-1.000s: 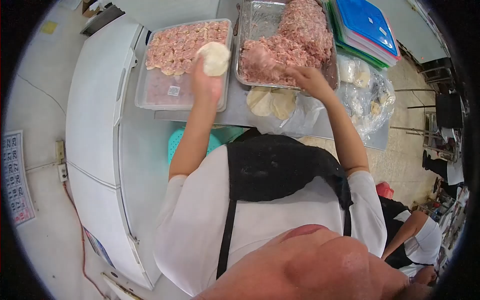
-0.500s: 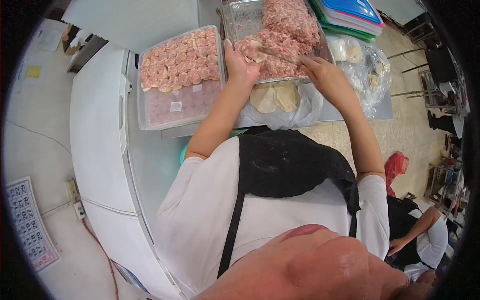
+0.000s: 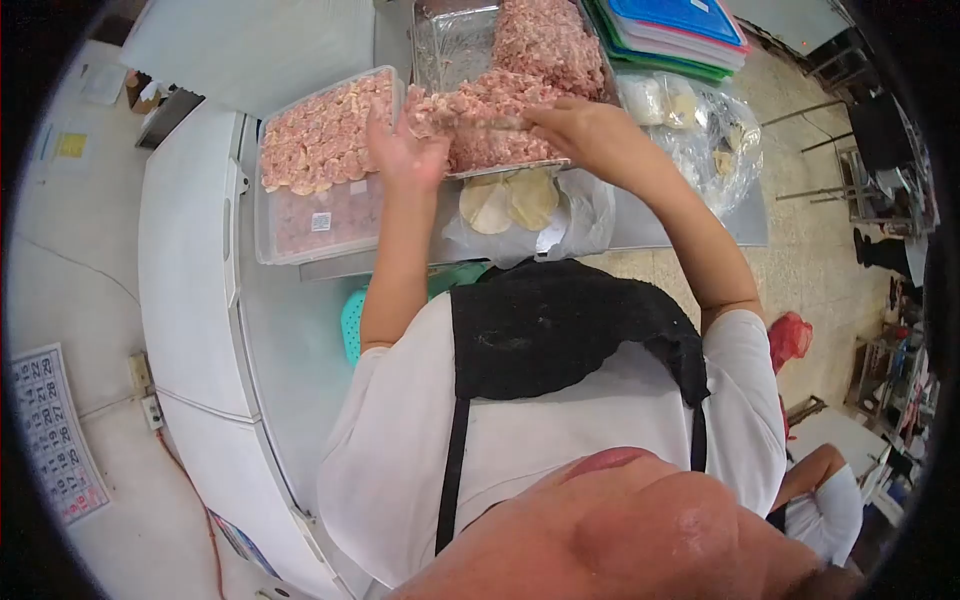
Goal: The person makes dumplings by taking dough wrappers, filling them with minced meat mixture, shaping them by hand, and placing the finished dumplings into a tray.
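Observation:
My left hand (image 3: 408, 155) is raised palm up between the tray of shaped pieces and the meat pan, its fingers curved around a small meat-topped dough round (image 3: 426, 116), partly blurred. In my right hand (image 3: 592, 138) is the handle of a thin flat spreading tool (image 3: 490, 123), whose far end touches the meat at my left hand. Ground meat (image 3: 550, 50) is heaped in the metal pan (image 3: 418, 45). Flat dough rounds (image 3: 510, 203) lie on a plastic bag in front of the pan.
A clear plastic container (image 3: 285, 250) holds rows of meat-filled pieces (image 3: 325, 135). Stacked colored lids (image 3: 680, 12) and a plastic bag with dough (image 3: 690, 130) are at the right. The white refrigerator (image 3: 190, 280) stands left. Another person (image 3: 825, 505) is at lower right.
My left hand took the dough round to the pan, where meat went onto it, then moved left. My right hand followed with the tool. The camera view has shifted.

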A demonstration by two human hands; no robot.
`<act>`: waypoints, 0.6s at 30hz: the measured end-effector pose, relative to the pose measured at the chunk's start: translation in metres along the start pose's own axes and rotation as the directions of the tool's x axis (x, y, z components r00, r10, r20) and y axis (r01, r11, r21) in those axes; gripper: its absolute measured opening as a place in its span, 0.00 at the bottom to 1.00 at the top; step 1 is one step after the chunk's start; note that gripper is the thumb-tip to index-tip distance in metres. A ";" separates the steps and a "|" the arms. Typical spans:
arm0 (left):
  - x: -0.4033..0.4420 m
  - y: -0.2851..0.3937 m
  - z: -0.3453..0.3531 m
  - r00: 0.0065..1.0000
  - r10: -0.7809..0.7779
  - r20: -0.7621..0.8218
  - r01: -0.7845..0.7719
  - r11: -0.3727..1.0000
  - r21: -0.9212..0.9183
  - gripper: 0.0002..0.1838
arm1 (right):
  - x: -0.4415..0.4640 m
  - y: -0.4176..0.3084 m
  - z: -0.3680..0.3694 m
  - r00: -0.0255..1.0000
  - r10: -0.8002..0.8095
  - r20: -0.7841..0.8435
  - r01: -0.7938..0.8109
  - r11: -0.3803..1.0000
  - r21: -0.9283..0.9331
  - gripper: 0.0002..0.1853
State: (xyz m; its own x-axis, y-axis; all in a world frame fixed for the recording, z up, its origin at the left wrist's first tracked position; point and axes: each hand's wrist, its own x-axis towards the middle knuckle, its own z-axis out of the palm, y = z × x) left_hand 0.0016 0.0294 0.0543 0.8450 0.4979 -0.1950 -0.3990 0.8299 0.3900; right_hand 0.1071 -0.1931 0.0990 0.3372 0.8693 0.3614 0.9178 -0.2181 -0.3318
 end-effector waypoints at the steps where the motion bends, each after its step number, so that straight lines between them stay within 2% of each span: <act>1: -0.008 0.000 0.009 1.000 0.011 -0.007 -0.011 1.000 0.004 0.31 | -0.001 0.010 -0.005 0.997 -0.030 -0.070 0.036 0.995 0.092 0.15; 2: -0.016 -0.002 0.016 0.993 0.036 0.116 -0.060 0.976 0.211 0.31 | -0.002 0.015 -0.013 0.998 0.028 -0.057 -0.016 0.979 0.202 0.16; 4: -0.028 -0.010 0.028 0.942 0.011 0.335 -0.211 0.796 0.568 0.32 | -0.009 0.016 -0.033 0.991 0.132 0.004 -0.122 0.903 0.411 0.17; 6: -0.035 -0.018 0.048 0.819 0.123 0.561 -0.559 0.396 0.728 0.34 | -0.017 0.021 -0.053 0.994 0.076 0.079 -0.103 0.891 0.442 0.18; 8: -0.038 -0.025 0.063 0.778 0.039 0.627 -0.628 0.090 0.773 0.34 | -0.024 0.025 -0.068 0.985 0.052 0.162 -0.119 0.889 0.443 0.18; 10: -0.032 -0.030 0.073 0.845 -0.121 0.520 -0.527 -0.026 0.850 0.31 | -0.029 0.031 -0.077 0.966 0.069 0.249 -0.169 0.899 0.404 0.18; 13: -0.011 -0.038 0.058 0.701 -0.268 0.661 -0.713 -0.266 0.649 0.23 | -0.036 0.052 -0.051 0.976 -0.043 0.214 -0.076 0.853 0.516 0.17; 16: -0.013 -0.053 0.058 0.775 -0.249 0.580 -0.632 -0.308 0.712 0.20 | -0.037 0.101 -0.022 0.951 -0.082 0.300 -0.095 0.842 0.531 0.17; 18: 0.001 -0.062 0.049 0.887 -0.183 0.425 -0.462 -0.339 0.819 0.19 | -0.030 0.126 -0.019 0.969 -0.082 0.232 -0.015 0.921 0.388 0.16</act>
State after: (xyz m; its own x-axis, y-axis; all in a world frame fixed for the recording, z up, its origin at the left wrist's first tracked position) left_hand 0.0442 -0.0343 0.0736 0.9734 0.1827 0.1380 0.0361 -0.7177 0.6954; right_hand 0.2167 -0.2556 0.0630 0.2028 0.9634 0.1751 0.7593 -0.0418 -0.6494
